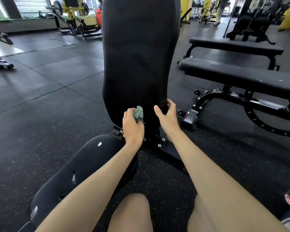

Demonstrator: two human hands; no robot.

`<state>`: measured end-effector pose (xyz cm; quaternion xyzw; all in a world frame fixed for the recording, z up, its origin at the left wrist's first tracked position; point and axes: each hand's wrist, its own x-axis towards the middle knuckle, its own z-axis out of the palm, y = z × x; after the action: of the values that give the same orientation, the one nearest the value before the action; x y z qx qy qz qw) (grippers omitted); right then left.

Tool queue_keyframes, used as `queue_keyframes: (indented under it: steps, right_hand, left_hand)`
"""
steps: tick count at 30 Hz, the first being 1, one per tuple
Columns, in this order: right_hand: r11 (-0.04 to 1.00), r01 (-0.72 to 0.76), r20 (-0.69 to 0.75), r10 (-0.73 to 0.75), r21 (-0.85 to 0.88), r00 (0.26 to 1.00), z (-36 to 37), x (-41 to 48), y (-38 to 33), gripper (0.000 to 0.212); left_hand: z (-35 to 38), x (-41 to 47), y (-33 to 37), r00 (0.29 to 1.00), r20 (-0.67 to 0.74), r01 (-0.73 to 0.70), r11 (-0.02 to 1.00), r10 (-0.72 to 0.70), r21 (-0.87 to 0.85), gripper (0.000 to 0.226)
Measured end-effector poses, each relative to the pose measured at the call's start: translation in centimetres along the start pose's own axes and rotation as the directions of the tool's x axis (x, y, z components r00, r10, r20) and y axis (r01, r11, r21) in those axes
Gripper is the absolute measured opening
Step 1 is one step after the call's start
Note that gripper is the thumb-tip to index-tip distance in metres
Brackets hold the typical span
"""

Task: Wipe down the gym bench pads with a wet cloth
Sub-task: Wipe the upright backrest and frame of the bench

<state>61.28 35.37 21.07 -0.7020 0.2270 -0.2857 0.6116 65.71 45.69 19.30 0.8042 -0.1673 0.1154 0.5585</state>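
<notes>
**Cloth at the foot of the back pad, both hands on the bench**

Closest to the camera, the person's bare knees and forearms are reaching forward over the speckled rubber floor (49, 106). To the lower left, the black seat pad (84, 168) is lying at an angle, showing several torn, pale spots in its cover.

Just past it, the left hand (132, 129) is gripping a bunched green cloth (138, 113). Its fingers are curled tight round the wad, and the cloth's tip is sticking up out of the fist and pressing against the lower front of the upright back pad (139, 56). Beside it, the right hand (167, 118) is holding the same pad near its bottom right edge. The thumb is spread wide and lying on the front face, while the fingers are wrapping round the side. The two hands are near each other but apart. Below them, the bolted black frame (161, 143) is joining the two pads.

The back pad is rising tall and dark through the middle of the view. To the right, two flat benches (241, 77) are standing side by side on the floor. Farther back, yellow weight machines (70, 12) are lining the windows.
</notes>
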Motion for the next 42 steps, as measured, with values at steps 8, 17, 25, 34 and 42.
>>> queue_keyframes:
  steps: [8, 17, 25, 34, 42]
  right_hand:
    - [0.979, -0.203, 0.049, 0.203, 0.0, 0.978, -1.6, 0.6, -3.5, 0.057]
    - [0.973, 0.164, -0.052, -0.157, 0.162, 0.986, -2.3, 3.9, -14.8, 0.054]
    - [0.962, 0.272, -0.016, -0.272, 0.012, 0.962, -2.2, 6.1, -18.6, 0.062]
    - [0.952, 0.302, -0.051, -0.304, -0.044, 0.951, -2.4, 6.5, -18.2, 0.056]
    - [0.963, 0.269, -0.076, -0.266, 0.028, 0.961, -2.1, 6.8, -17.9, 0.065]
  left_hand:
    - [-3.4, 1.4, 1.3, 0.854, 0.269, -0.482, 0.872, 0.445, 0.09, 0.046]
    - [-5.4, 10.0, 17.5, 0.723, -0.101, -0.682, 0.73, 0.683, 0.056, 0.033]
    - [-3.2, 13.6, 22.7, 0.661, -0.045, -0.722, 0.651, 0.749, 0.234, 0.044]
    - [-4.8, 16.9, 23.0, 0.62, -0.022, -0.73, 0.587, 0.784, 0.349, 0.043]
    - [-5.0, 15.0, 22.8, 0.422, 0.175, -0.89, 0.369, 0.89, 0.267, 0.043]
